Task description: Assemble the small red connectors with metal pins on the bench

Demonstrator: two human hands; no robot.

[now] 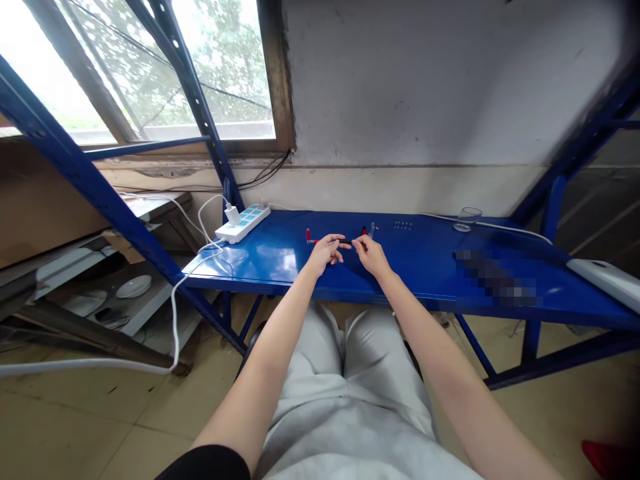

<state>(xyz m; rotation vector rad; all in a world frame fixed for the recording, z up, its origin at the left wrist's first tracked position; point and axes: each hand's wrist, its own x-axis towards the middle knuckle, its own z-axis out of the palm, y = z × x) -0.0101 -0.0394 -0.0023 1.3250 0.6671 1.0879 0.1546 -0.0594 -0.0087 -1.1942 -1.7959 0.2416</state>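
Arms outstretched over blue counter (425, 267), left hand (325, 253) and right hand (370, 255) both pinching one small black rod (345, 241), one glass (469, 218) at two o'clock.

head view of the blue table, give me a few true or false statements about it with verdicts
1. The left hand and right hand both pinch a small black rod over the blue metal table. True.
2. The white plastic power strip lies to the right of the hands. False: it lies to their left, near the table's left end.
3. A clear glass cup stands on the table, right of the hands. True.
4. The right hand holds the cup. False: the cup stands apart, untouched.
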